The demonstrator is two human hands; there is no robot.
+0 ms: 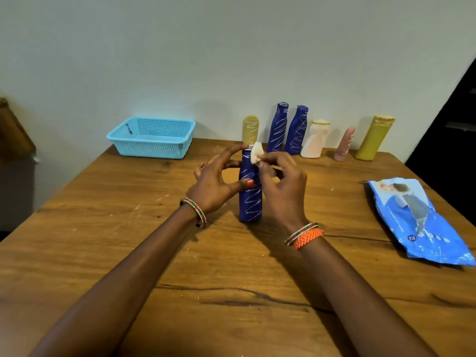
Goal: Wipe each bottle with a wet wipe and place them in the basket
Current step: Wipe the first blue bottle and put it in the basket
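Note:
A dark blue bottle with white scribbles stands upright in the middle of the wooden table. My left hand holds it, thumb on its front and a finger on its top. My right hand pinches a small white wet wipe against the bottle's neck. The light blue basket sits at the back left; I see nothing in it. Along the wall stand a yellow bottle, two blue bottles, a white one, a pink one and an olive one.
A blue wet-wipe pack lies flat at the table's right side. A wall runs just behind the row of bottles. A dark doorway is at the far right, and a brown object at the far left beyond the table edge.

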